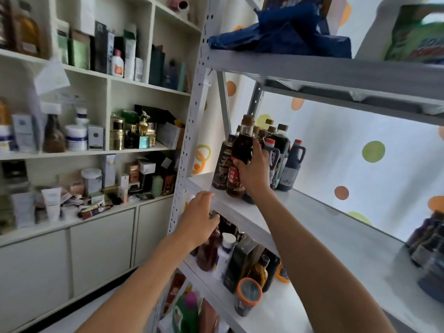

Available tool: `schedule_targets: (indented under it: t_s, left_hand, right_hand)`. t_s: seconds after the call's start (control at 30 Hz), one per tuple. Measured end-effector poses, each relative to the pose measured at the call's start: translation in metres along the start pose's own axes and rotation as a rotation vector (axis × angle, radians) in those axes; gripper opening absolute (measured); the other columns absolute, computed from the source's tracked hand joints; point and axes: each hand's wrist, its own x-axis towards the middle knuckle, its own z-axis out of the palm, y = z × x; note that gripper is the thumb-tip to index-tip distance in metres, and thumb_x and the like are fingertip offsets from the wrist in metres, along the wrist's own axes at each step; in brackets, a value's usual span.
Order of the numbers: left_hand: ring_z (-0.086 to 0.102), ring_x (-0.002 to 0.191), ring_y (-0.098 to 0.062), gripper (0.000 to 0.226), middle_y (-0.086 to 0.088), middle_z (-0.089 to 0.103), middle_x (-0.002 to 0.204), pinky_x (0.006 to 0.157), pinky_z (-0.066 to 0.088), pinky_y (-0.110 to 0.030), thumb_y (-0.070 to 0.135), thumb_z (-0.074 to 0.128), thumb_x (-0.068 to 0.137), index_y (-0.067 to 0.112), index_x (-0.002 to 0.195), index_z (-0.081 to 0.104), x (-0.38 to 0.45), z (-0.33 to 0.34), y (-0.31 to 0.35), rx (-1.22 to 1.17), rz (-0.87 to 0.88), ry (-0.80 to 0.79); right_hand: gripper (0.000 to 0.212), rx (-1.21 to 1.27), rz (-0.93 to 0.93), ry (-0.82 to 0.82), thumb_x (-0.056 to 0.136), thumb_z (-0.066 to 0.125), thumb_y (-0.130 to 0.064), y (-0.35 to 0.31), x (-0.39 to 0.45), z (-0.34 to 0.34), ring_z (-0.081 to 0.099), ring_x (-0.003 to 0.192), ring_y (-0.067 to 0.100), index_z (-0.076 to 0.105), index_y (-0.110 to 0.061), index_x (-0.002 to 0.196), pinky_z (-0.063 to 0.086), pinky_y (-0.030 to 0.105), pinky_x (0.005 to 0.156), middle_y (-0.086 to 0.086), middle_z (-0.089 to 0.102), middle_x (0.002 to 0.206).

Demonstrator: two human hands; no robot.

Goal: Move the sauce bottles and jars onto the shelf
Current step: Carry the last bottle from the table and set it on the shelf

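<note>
- Gripping a dark sauce bottle (241,159) around its middle, the right hand (252,170) has its fingers curled round the red-labelled body; the bottle stands upright with its base on, or just above, the front of the middle shelf (312,227) — which one I cannot tell.
- Just behind and beside it stands a cluster of dark bottles (278,150) with brown and red caps, crowded at the shelf's left end near the upright post (189,140).
- The left hand (200,217) rests on the shelf's front edge, fingers loosely bent over the lip, holding nothing.
- On the shelf below sit more bottles, a dark box (241,263), a white bottle (224,255) and a jar with an orange lid (248,294).
- At the far right of the middle shelf, another group of dark jars (430,253) shows, blurred.
- A blue bag (288,32) lies on the top shelf.
- To the left, a white cabinet (96,145) holds boxes, tins and tubes.
</note>
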Motion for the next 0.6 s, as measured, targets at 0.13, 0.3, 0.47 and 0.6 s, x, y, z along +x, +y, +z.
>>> schedule_targets:
  t_s: [0.13,0.3,0.47,0.6]
  left_hand:
    - [0.041,0.13,-0.016,0.065,0.004,0.034,0.149,0.109,0.038,-0.037,0.024,0.061,0.092,0.023,0.147,0.026,0.02,-0.01,0.0,-0.144,-0.044,0.014]
    - [0.04,0.131,-0.013,0.068,0.006,0.037,0.147,0.11,0.037,-0.038,0.027,0.062,0.091,0.025,0.149,0.026,0.044,-0.01,0.01,-0.197,0.007,0.054]
    - [0.041,0.128,-0.012,0.059,0.004,0.04,0.144,0.108,0.038,-0.034,0.023,0.06,0.093,0.023,0.144,0.031,0.051,0.002,0.003,-0.231,-0.038,0.025]
    - [0.043,0.123,-0.007,0.054,0.009,0.042,0.141,0.107,0.039,-0.035,0.021,0.058,0.093,0.024,0.142,0.035,0.051,0.012,0.001,-0.25,-0.051,0.029]
  right_hand:
    - [0.074,-0.075,0.021,-0.005,0.093,0.063,-0.017,0.016,0.006,0.024,0.059,0.108,0.035,0.023,-0.023,0.155,0.046,0.035,0.073,0.014,0.044,0.132]
    - [0.075,-0.221,0.062,-0.002,0.095,0.062,-0.025,0.02,0.02,0.04,0.055,0.117,0.035,0.019,-0.018,0.155,0.049,0.041,0.08,0.014,0.047,0.135]
    - [0.081,-0.409,0.122,-0.046,0.094,0.062,-0.034,0.018,0.037,0.04,0.042,0.132,0.035,0.013,-0.013,0.156,0.05,0.045,0.09,0.016,0.04,0.145]
    - [0.079,-0.39,0.122,-0.05,0.095,0.063,-0.027,0.02,0.04,0.043,0.058,0.116,0.037,0.013,-0.014,0.156,0.052,0.041,0.078,0.019,0.041,0.142]
